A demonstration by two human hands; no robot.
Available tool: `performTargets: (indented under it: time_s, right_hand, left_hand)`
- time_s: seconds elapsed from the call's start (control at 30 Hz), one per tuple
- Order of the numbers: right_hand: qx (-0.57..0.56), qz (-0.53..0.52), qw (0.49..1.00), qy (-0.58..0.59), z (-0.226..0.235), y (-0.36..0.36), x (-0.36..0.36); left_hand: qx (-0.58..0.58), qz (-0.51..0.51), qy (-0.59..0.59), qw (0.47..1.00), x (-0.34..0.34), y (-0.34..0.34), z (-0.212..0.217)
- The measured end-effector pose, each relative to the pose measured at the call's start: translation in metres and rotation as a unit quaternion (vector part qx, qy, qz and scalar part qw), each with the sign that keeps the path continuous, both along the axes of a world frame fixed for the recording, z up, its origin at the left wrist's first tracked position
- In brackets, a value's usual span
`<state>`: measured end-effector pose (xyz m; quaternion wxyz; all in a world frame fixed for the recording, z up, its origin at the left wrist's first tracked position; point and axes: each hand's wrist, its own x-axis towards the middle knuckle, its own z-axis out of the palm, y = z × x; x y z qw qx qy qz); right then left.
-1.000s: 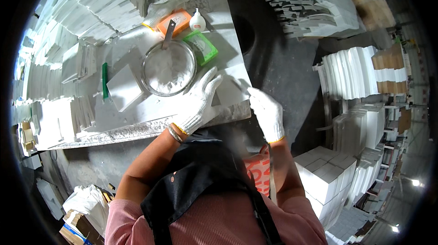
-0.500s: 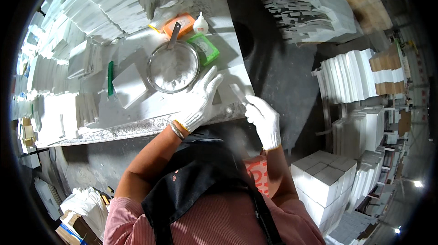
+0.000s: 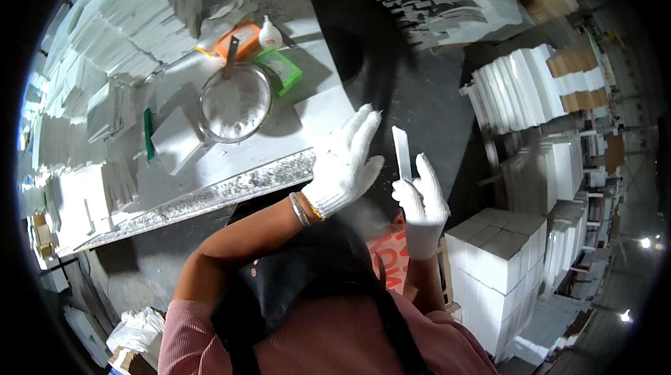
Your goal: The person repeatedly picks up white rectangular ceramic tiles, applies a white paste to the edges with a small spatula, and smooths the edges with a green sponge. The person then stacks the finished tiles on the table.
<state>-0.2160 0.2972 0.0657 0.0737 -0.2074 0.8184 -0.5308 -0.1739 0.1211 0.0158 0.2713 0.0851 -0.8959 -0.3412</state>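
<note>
My left hand, in a white knit glove, is over the table's front right corner with its fingers stretched out and nothing in it. To its right, off the table edge, my gloved right hand pinches a narrow flat white strip that points away from me. On the table, a round clear-rimmed bowl contains white powder or paste, and a dark-handled tool leans in it. A flat white sheet or tile lies near my left fingertips.
Beside the bowl are a green box, an orange box and a white squeeze bottle. A white block and green strip lie left. Stacked white pieces fill the table's back; white boxes stand right.
My view has swung, so the table sits further left. Both hands have moved right, off the table edge, and the strip has tipped more upright in view. My left fingers have spread.
</note>
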Motion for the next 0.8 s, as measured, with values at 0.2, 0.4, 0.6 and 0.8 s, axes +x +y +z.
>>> performTargets:
  time_s: [0.2,0.4,0.6,0.8]
  right_hand:
    - [-0.029,-0.095,0.989,-0.106,0.018,0.009,0.001]
    - [0.056,0.0,0.998,0.022,-0.001,0.013,0.002]
    - [0.059,0.03,0.992,-0.11,-0.011,0.02,0.01]
    - [0.091,-0.044,0.973,-0.206,-0.005,0.028,-0.012]
  left_hand:
    - [0.092,-0.107,-0.108,0.984,0.006,0.009,0.016]
    - [0.465,-0.235,-0.127,0.844,0.008,0.018,-0.002]
    - [0.517,-0.155,-0.235,0.809,0.011,0.012,0.004]
    - [0.362,-0.144,-0.324,0.862,0.027,-0.011,-0.001]
